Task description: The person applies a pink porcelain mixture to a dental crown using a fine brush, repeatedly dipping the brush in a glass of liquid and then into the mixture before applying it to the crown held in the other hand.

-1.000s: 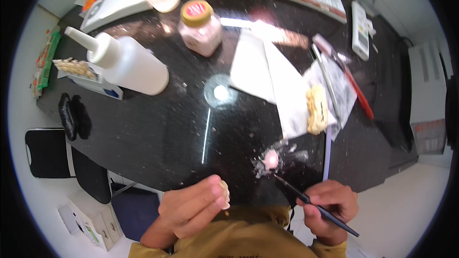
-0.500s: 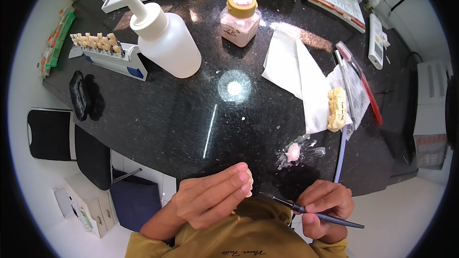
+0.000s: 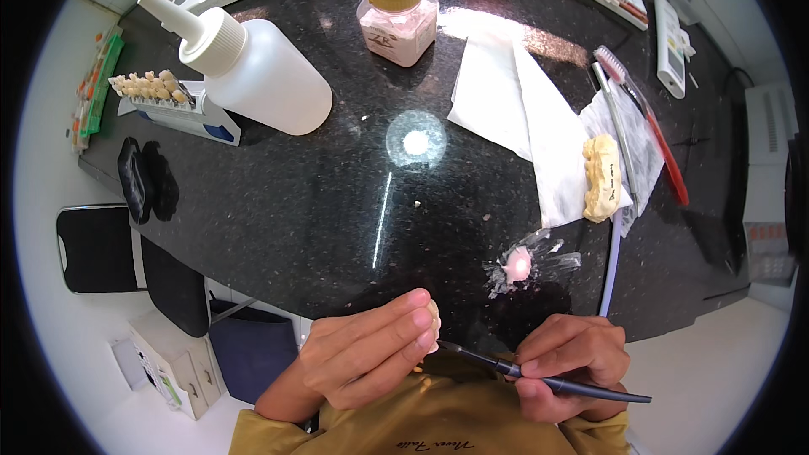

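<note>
My left hand [image 3: 362, 355] pinches a small cream dental cast [image 3: 435, 324] at the table's near edge; the fingers hide most of it. In my right hand [image 3: 575, 362] is a slim dark pen-shaped carving instrument [image 3: 598, 391], gripped by thumb and fingers. Its thin tip points left and reaches the cast's lower edge; whether it touches cannot be made out. Beyond my right hand, a soft-looking pink lump [image 3: 517, 264] lies on crumpled clear film. A second cream dental cast [image 3: 602, 179] with handwriting rests on white tissue [image 3: 497, 101] farther off.
A white squeeze bottle [image 3: 274, 80] with a nozzle, a tooth shade guide [image 3: 181, 109] and a gold-lidded jar of pink powder [image 3: 399, 21] stand at the back. On the right lie a red toothbrush [image 3: 666, 152], a metal instrument [image 3: 618, 126] and a lilac cable [image 3: 611, 274].
The instrument's tip has moved left, up to the cast. My left hand keeps its hold. The whole view has shifted slightly, so the table things sit a little differently in it.
</note>
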The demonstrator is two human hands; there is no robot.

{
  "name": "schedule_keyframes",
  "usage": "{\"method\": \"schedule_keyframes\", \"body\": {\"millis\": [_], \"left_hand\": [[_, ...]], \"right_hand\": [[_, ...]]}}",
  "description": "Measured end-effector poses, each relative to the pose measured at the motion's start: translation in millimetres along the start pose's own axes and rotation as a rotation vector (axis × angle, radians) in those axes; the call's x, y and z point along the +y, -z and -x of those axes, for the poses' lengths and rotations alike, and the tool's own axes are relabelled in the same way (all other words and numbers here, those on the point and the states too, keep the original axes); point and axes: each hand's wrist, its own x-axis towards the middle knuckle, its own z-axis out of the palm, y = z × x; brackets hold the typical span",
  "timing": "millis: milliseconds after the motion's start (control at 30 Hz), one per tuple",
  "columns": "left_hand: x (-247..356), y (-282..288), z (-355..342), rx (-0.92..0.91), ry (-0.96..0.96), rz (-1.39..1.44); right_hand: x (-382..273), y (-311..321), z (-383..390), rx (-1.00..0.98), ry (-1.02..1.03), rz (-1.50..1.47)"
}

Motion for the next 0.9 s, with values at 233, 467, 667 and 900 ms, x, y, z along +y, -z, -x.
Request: {"method": "schedule_keyframes", "body": {"millis": [233, 467, 667, 900], "left_hand": [[-1, -3, 0, 0.03, -0.025, -0.036], [0, 0, 0, -0.003, -0.015, -0.031], [-1, -1, 1, 0.029, -0.02, -0.035], [-3, 5, -1, 0.036, -0.074, -0.024]], "right_hand": [[1, 1, -2, -0.035, 0.01, 0.016], [2, 2, -4, -0.065, 0.041, 0.047], [-5, 4, 7, 0.127, -0.091, -0.153], [-49, 34, -53, 0.252, 0.066, 0.167]]}}
